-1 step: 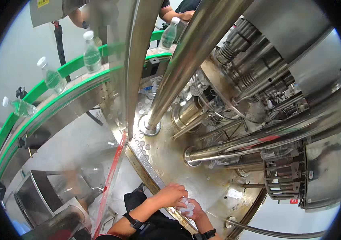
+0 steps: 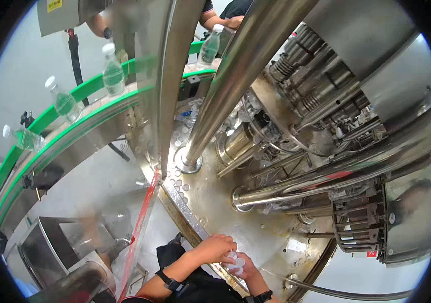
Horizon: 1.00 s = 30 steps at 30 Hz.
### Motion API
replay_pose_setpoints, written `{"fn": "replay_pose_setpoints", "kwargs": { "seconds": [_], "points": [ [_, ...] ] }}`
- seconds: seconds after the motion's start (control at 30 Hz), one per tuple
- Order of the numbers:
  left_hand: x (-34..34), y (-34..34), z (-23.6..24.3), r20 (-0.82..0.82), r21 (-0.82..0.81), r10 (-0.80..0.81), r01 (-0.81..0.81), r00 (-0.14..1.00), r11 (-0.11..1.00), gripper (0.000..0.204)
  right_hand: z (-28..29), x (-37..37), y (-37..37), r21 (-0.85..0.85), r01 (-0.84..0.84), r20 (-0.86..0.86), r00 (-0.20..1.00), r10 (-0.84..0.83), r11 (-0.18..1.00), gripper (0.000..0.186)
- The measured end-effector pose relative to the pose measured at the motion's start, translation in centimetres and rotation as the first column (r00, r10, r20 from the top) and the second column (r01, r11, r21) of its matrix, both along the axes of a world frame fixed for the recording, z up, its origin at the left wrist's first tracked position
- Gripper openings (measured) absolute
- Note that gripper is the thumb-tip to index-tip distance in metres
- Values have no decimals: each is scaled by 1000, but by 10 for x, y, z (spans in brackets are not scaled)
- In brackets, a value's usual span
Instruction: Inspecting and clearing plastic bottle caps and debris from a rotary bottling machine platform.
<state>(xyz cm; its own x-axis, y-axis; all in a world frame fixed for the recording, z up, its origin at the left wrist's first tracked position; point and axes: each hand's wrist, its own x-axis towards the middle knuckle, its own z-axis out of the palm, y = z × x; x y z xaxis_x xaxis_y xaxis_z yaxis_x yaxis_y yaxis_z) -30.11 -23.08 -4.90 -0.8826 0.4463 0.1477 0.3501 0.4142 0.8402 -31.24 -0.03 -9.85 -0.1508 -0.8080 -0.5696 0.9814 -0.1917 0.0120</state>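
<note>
We see a small yellow rectangular label (image 2: 54, 5) bearing dark characters on the grey, angular metal box (image 2: 66, 21) at upper left; we find a small red-and-white rectangular sign (image 2: 371, 254) just below the dark barred metal frame (image 2: 375, 218) at lower right; its marks are too small for us to read.

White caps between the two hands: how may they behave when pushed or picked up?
The white caps look like small plastic pieces, so probably light and fairly stiff. Being round, one could roll on edge. Bunched between left hand and right hand, some might slip out.
</note>
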Motion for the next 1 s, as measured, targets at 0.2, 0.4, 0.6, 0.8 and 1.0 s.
{"fn": "replay_pose_setpoints", "kwargs": {
  "seconds": [0.2,0.4,0.6,0.8,1.0],
  "points": [
    [6,8,3,-13,-12,44,-44,999,999,54,0,11,3,-59,116,61,992,-112,991,32],
    [-21,-3,42,115,52,152,-159,982,986,68,10,6,3,147,167,6,985,-170,975,37],
    [-146,-68,123,148,390,424,-447,894,805,71,7,10,18,196,288,-23,957,-289,937,28],
    [-195,-91,203,53,662,342,-290,938,691,70,37,6,27,23,369,-48,929,-368,929,39],
    [-156,-97,99,479,489,266,-506,836,710,70,26,12,24,96,383,5,923,-385,919,37]
  ]
}}
